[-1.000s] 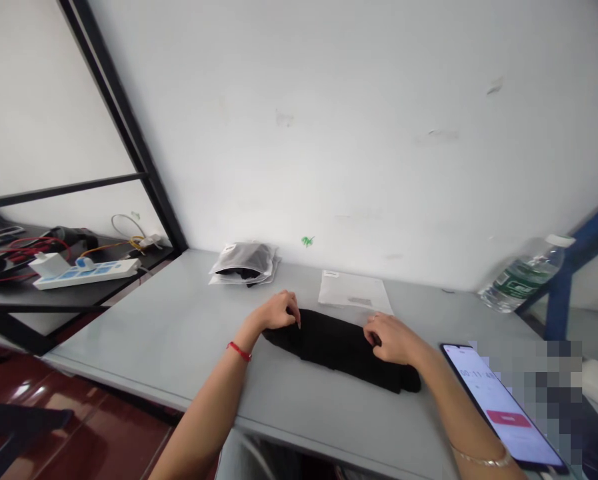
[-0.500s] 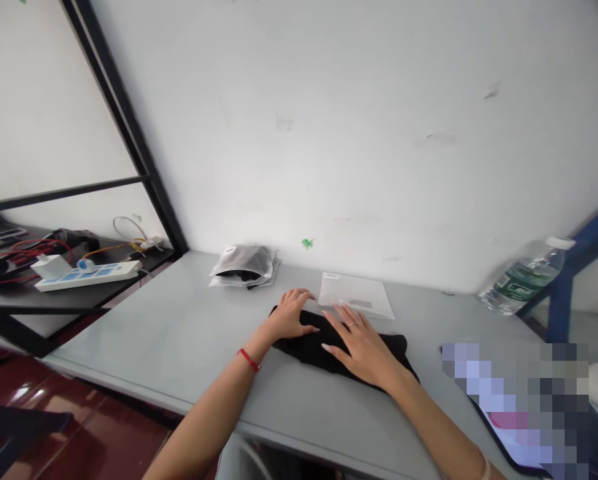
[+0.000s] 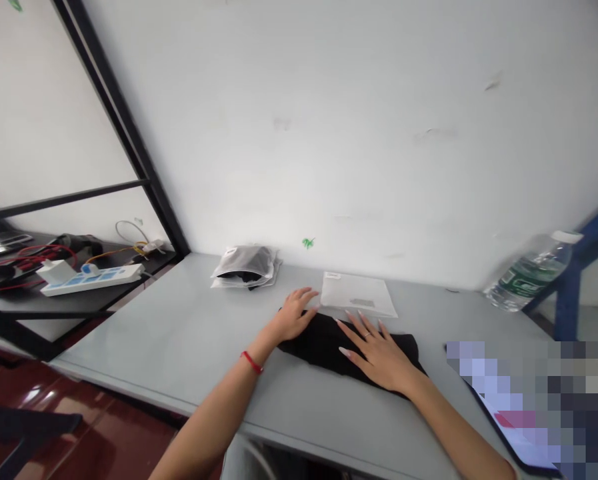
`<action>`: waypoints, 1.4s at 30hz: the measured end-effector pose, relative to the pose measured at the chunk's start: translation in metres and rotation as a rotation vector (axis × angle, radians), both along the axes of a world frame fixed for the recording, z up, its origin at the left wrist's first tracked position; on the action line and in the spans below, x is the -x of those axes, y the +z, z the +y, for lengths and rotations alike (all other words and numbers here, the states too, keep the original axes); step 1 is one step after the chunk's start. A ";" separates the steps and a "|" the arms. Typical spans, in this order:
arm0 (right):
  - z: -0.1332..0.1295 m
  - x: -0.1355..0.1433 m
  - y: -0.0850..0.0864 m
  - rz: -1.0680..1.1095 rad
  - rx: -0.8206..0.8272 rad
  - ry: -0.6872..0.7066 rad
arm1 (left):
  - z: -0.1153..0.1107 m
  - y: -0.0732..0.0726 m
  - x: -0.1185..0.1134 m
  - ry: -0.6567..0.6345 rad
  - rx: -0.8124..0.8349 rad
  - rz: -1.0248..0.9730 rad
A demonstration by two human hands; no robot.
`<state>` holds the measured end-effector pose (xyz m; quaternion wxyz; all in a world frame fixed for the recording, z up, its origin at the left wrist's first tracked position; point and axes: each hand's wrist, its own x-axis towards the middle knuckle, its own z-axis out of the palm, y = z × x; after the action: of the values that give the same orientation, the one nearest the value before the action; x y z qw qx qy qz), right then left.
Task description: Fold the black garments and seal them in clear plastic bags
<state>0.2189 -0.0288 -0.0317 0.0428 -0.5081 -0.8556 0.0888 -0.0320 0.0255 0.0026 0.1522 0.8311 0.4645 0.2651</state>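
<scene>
A folded black cloth (image 3: 323, 343) lies in a long strip on the grey table (image 3: 179, 347), close in front of me. My left hand (image 3: 295, 315) rests on its left end, fingers apart and pointing away from me. Over the right part of the cloth my right hand (image 3: 381, 357) lies flat with its fingers spread. Neither hand grips the cloth. Just beyond it a flat, translucent white bag (image 3: 356, 293) with a small label lies on the table. What lies under my palms is hidden.
Translucent bags (image 3: 246, 263) with black contents are stacked at the back left. A water bottle (image 3: 533, 277) leans at the back right. A partly pixelated dark device (image 3: 513, 407) lies on the right. Left, a black shelf holds a power strip (image 3: 96, 279) and cables.
My right hand has slid to the right along the cloth, its fingers flatter and more spread. My left hand has shifted slightly right. The cloth looks smoother and a little further right.
</scene>
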 end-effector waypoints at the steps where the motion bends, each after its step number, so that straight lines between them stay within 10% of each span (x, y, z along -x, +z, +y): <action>1: 0.000 0.001 0.001 0.004 0.003 0.005 | -0.003 0.005 0.003 0.017 -0.016 -0.067; 10: 0.002 -0.001 0.003 0.086 0.056 0.035 | -0.083 0.002 0.061 0.040 0.059 0.010; 14: 0.000 0.001 0.004 0.113 0.034 0.070 | -0.080 -0.002 0.072 0.102 0.022 0.007; 29: -0.017 0.029 0.025 0.165 0.081 0.353 | -0.047 -0.027 0.032 0.604 -0.051 -0.040; 33: -0.015 0.030 0.026 0.152 0.130 0.348 | -0.054 -0.014 0.032 0.591 0.126 -0.267; 42: -0.011 0.029 0.019 0.414 0.200 0.272 | -0.070 -0.001 -0.034 0.587 -0.151 -0.419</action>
<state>0.1901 -0.0396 -0.0130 0.1542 -0.3609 -0.8761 0.2801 0.0020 -0.0445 0.0013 0.0996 0.5990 0.6209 0.4957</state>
